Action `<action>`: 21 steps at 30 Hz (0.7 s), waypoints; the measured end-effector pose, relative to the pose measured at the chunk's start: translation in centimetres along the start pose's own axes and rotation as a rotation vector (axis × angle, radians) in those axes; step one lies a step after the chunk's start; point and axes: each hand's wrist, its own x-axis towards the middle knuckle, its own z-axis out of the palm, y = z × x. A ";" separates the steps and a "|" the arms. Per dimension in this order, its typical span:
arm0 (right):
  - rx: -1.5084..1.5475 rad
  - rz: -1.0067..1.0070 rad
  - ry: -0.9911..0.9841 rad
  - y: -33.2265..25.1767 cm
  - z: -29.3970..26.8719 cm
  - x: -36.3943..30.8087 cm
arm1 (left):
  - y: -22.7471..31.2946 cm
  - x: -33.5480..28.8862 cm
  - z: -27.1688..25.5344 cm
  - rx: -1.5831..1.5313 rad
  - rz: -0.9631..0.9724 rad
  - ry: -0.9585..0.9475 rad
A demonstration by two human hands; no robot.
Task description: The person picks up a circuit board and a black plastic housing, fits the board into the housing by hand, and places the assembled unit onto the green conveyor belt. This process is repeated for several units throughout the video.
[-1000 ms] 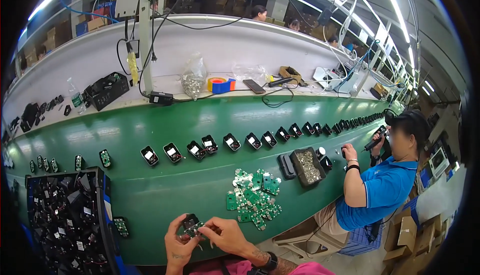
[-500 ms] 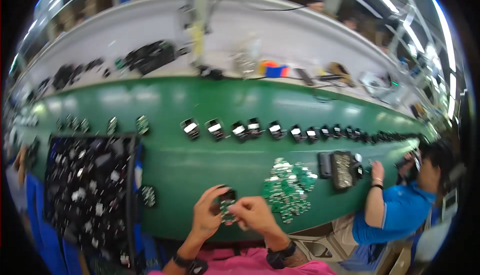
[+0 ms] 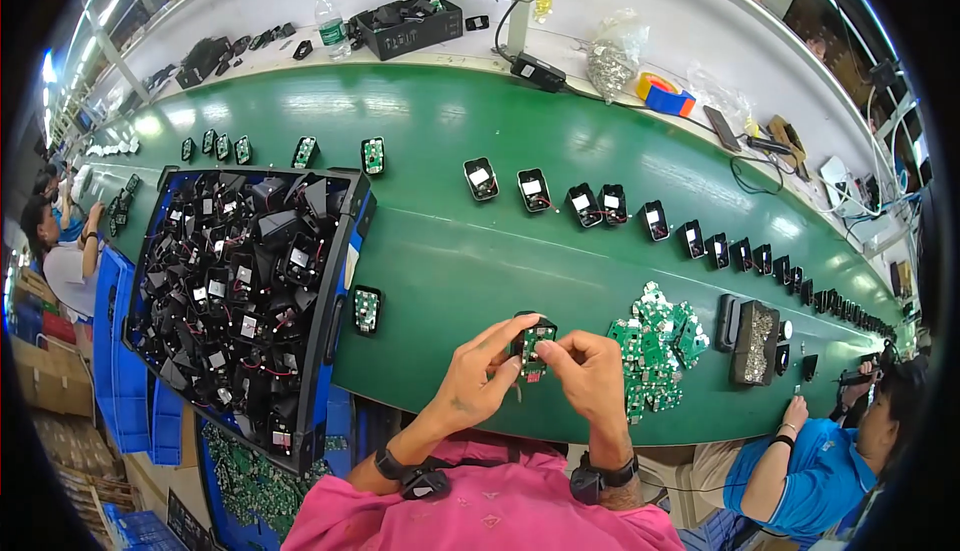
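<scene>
head view, housing [image 3: 546, 322] (partly hidden by left hand [image 3: 476, 377]), circuit board [image 3: 537, 339]

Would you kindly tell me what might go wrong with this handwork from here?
The green circuit board might slip, as the right hand pinches it at the black case that the left hand holds. The right hand might also brush the pile of loose boards lying close beside it.

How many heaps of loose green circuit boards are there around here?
2. One heap sits on the green table, just right of the right hand; the other heap lies lower left, partly hidden by the crate of black housings. More may be out of sight.
</scene>
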 end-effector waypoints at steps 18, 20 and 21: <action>0.006 0.021 -0.016 -0.2 1.5 0.8 | -0.7 1.6 -0.6 -0.128 -0.214 -0.026; -0.082 -0.014 -0.017 -0.4 2.0 0.8 | -1.0 1.6 -0.5 -0.183 -0.253 -0.024; -0.173 -0.051 -0.009 -0.5 2.0 0.9 | -1.2 1.7 -0.5 -0.241 -0.287 -0.030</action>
